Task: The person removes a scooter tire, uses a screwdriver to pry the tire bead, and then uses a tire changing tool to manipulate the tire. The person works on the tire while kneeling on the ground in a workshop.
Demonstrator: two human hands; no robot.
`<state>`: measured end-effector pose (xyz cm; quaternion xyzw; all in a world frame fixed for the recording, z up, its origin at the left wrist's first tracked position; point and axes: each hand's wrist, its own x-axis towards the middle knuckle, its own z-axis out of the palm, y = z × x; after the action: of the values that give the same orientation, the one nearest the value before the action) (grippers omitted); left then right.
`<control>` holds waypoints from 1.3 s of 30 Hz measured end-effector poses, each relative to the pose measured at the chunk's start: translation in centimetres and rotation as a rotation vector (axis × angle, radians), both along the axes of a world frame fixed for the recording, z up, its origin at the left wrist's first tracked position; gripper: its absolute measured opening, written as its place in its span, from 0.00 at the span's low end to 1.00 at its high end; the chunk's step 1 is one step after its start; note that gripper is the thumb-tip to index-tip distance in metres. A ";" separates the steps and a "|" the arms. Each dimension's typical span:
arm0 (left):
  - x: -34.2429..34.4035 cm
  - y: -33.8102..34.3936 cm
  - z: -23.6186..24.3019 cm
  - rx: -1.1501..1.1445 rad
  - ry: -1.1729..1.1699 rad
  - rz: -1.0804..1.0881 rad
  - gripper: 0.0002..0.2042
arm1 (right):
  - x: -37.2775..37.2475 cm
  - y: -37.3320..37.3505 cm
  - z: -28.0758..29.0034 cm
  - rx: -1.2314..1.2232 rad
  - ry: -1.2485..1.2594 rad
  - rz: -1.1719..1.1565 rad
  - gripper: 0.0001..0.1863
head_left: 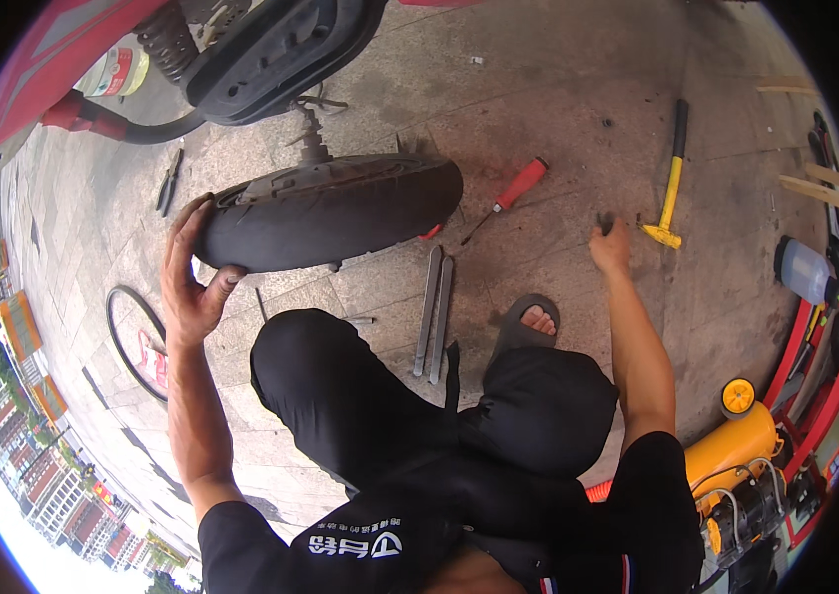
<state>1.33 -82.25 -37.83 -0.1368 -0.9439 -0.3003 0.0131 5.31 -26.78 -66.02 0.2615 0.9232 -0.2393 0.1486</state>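
Observation:
A black scooter tyre (330,210) on its wheel sits low over the paved ground under a red scooter body (53,49). My left hand (190,272) grips the tyre's left end, thumb under the tread. My right hand (611,245) reaches out to the pavement on the right, fingers pinched on a small dark object (605,222). A hammer with a yellow handle (670,188) lies just right of that hand. I am crouched, with black trousers and a sandalled foot (530,322) below.
Two grey tyre levers (434,309) lie side by side in front of my knee. A red-handled screwdriver (510,193) and pliers (170,180) lie on the ground. A black inner tube (132,342) rests at left. A yellow compressor (736,445) and a plastic bottle (803,269) stand at right.

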 end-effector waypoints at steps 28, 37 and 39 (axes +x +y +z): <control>-6.2 3.7 1.4 -0.180 0.121 -0.250 0.45 | -11.7 -24.6 22.0 -0.321 0.965 1.071 0.43; -5.1 4.1 1.7 -0.291 -0.067 -0.207 0.33 | -13.7 -26.9 24.6 -0.401 0.643 1.247 0.33; -5.6 3.9 1.9 -0.296 -0.083 -0.217 0.31 | -14.2 -26.9 25.0 -0.414 0.621 1.267 0.32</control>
<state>-4.27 -78.32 -35.97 -0.2258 -0.9572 -0.1631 -0.0786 -8.87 -53.73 -41.05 -0.4354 0.8327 -0.3401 0.0366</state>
